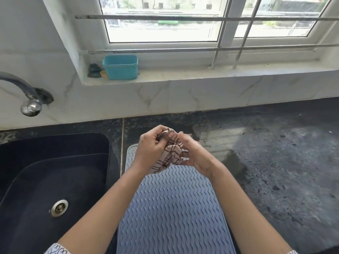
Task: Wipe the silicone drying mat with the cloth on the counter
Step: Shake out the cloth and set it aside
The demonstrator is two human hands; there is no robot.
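Mid-frame, the left hand [149, 150] and right hand [197, 158] are both gripping a bunched beige cloth with dark wavy lines [169, 157], holding it over the upper end of the grey-blue ribbed silicone mat [174, 208] that is lying on the black speckled table [275, 162], lower centre.

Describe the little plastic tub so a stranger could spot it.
Find the window above the counter. At the left end of its sill stands a teal tub. It is the only boxy, brightly coloured thing there, beside a dark crumpled scrap.
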